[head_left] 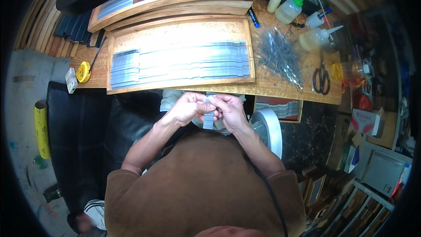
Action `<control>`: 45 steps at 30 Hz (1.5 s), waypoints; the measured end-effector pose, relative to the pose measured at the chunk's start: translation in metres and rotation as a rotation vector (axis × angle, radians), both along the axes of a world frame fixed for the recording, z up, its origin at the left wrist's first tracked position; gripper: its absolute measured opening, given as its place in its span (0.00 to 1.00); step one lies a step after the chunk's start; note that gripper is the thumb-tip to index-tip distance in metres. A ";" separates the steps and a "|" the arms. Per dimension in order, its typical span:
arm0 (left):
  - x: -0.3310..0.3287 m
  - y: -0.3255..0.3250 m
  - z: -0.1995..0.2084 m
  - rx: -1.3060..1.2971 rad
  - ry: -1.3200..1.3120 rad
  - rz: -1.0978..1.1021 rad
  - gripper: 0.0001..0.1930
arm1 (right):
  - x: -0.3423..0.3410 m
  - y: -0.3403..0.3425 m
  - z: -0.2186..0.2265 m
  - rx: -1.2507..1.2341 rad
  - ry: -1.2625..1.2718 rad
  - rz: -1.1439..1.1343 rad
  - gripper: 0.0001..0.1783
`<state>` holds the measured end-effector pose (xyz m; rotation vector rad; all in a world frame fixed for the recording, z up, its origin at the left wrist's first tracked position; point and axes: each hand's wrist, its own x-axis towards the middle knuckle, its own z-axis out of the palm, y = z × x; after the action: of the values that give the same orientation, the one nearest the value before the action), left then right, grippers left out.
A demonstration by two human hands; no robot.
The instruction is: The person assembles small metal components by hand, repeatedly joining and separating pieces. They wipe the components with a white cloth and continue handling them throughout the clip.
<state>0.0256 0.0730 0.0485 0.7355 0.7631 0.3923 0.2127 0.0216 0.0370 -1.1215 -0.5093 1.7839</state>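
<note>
Head view looks down at two hands close together, just below the edge of a wooden table point(280, 89). Left hand point(186, 110) and right hand point(230, 110) both pinch a small grey strip point(209, 115), which stands upright between the fingertips, above the person's lap. On the table just beyond lies a wooden tray point(115, 64) full of long grey strips in rows. To the right are a pile of thin wires point(278, 55), black scissors point(322, 79) and squeeze bottles point(291, 9). A yellow tape measure point(83, 72) sits at the left.
</note>
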 end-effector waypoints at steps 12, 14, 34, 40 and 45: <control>-0.001 -0.045 -0.002 0.832 0.261 0.218 0.03 | -0.002 -0.009 0.036 0.574 -0.613 0.093 0.07; -0.008 -0.048 0.000 0.975 0.335 0.201 0.03 | -0.005 -0.009 0.044 0.686 -0.651 0.090 0.07; -0.018 -0.045 0.019 1.089 0.360 0.314 0.05 | -0.015 0.007 0.055 0.902 -0.691 0.127 0.09; -0.014 -0.049 0.025 0.878 0.265 0.390 0.06 | -0.016 0.011 0.064 0.836 -0.631 0.163 0.10; -0.022 -0.051 0.029 0.969 0.417 0.292 0.07 | -0.013 0.008 0.058 0.770 -0.622 0.197 0.13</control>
<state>0.0038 0.0223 0.0776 1.6549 1.0790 0.9174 0.1999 0.0298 0.0948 -1.0511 -1.5661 1.1579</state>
